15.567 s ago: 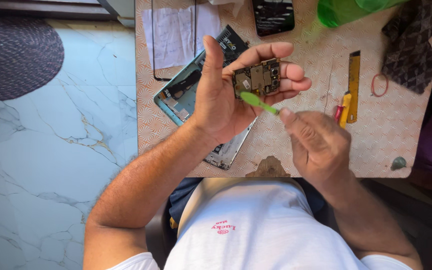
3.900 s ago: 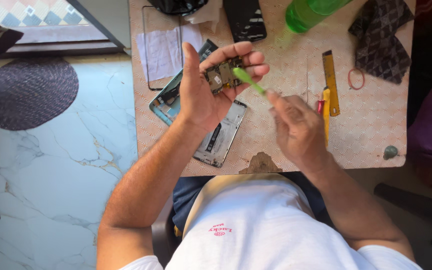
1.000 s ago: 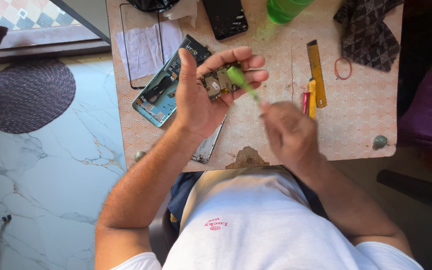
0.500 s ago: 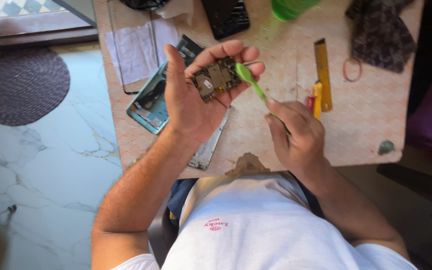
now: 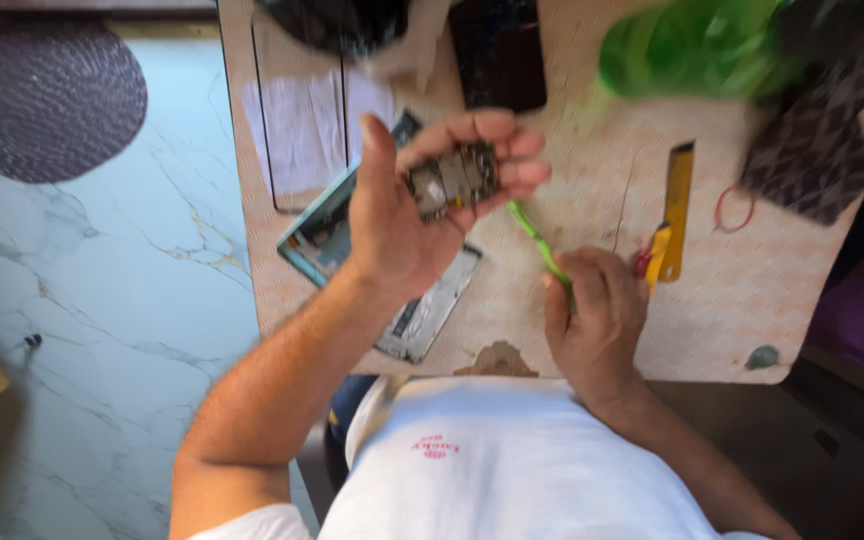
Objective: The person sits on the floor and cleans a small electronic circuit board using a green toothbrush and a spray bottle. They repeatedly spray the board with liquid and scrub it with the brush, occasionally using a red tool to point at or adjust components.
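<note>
My left hand [image 5: 402, 215] holds a small dark circuit board [image 5: 452, 180] in its fingers, raised above the table. My right hand [image 5: 597, 320] grips a thin green brush-like tool [image 5: 537, 240] whose tip points up toward the board, just below it. Under my left hand lies an opened phone body with a teal frame [image 5: 312, 235] and a silver panel [image 5: 432, 315] beside it. The frame is motion blurred.
On the light wooden table [image 5: 732, 300] lie a yellow utility knife [image 5: 674, 210], a red rubber band [image 5: 732, 208], a patterned dark cloth [image 5: 812, 160], a green bottle [image 5: 692, 50], a black phone [image 5: 497, 50] and white papers [image 5: 297, 130]. A round purple mat [image 5: 47, 95] lies on the marble floor.
The green tool's tip has dropped away from the board as my right hand lowered. My left hand still holds the board, and the view has shifted and blurred.
</note>
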